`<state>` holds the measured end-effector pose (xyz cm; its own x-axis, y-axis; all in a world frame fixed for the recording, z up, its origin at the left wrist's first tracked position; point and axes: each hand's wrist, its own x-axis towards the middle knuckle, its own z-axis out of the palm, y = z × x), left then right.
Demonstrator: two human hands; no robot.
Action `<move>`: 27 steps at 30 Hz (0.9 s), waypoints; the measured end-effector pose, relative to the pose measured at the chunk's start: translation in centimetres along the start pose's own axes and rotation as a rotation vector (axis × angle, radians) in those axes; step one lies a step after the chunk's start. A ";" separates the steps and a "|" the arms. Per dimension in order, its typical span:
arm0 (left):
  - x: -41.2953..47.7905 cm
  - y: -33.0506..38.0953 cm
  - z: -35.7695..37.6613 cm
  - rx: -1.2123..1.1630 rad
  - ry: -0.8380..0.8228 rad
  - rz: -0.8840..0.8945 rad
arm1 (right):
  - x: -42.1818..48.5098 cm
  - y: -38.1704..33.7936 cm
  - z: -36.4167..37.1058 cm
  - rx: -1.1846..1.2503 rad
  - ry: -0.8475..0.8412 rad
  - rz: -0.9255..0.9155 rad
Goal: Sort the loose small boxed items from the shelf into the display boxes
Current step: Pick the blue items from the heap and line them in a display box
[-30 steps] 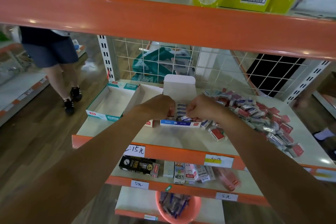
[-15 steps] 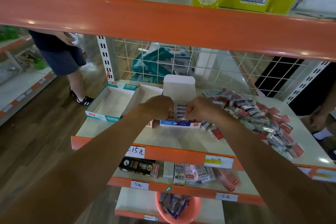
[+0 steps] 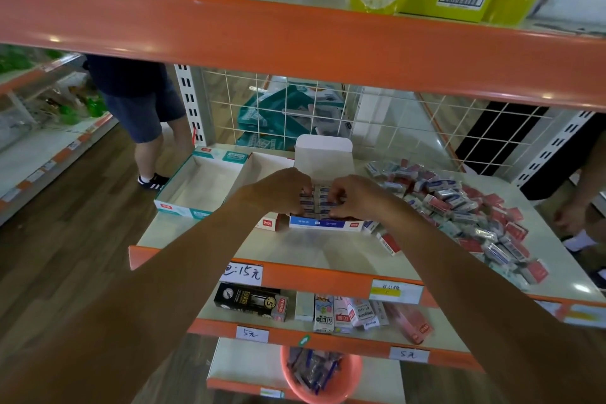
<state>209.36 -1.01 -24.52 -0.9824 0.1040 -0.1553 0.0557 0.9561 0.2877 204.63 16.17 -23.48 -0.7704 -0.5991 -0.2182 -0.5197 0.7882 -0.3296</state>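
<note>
Both hands out over the middle shelf (image 3: 328,251), knuckles almost meeting. Left hand (image 3: 282,190) has its fingers curled down onto the small boxes (image 3: 316,205) packed in rows. Right hand (image 3: 357,197) does the same from the other side, fingertips hooked over the row. Each hand is clenched on these boxes, none lifted clear.

Small boxes sit inside a display box (image 3: 324,224) with a blue front panel. It stands near the shelf's front edge, and its white lid (image 3: 324,154) is raised upright behind the hands.

Just left of it is a second open box (image 3: 267,224) with a red logo on the front, touching or nearly so. Further left is a teal-trimmed open box (image 3: 170,207), white inside, set at an angle by the shelf's left edge.

Right of the display box is a loose pile (image 3: 475,213) of red and grey-blue small boxes, spread from the right wrist out toward the far right corner. A few strays (image 3: 388,243) lie close to the display box.

Behind the shelf is a white wire grid (image 3: 226,108), with a teal plastic bag (image 3: 262,115) showing through it.

Beyond, on the wooden floor at left, stands a person in dark shorts (image 3: 141,111) and black shoes, seen from the waist down.
</note>
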 end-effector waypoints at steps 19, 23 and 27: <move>1.7 3.9 -1.4 0.151 0.121 -0.024 | -1.2 2.0 -0.3 -0.041 0.234 -0.020; 2.7 6.7 -1.3 0.185 0.179 -0.024 | -2.5 4.4 -1.0 -0.142 0.332 0.020; 3.9 9.7 -0.9 0.206 0.218 0.006 | -4.0 7.4 -1.8 -0.217 0.407 0.088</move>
<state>205.96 8.48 -21.49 -0.9958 0.0701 0.0590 0.0751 0.9934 0.0872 203.20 24.63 -23.35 -0.8747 -0.4590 0.1555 -0.4777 0.8707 -0.1167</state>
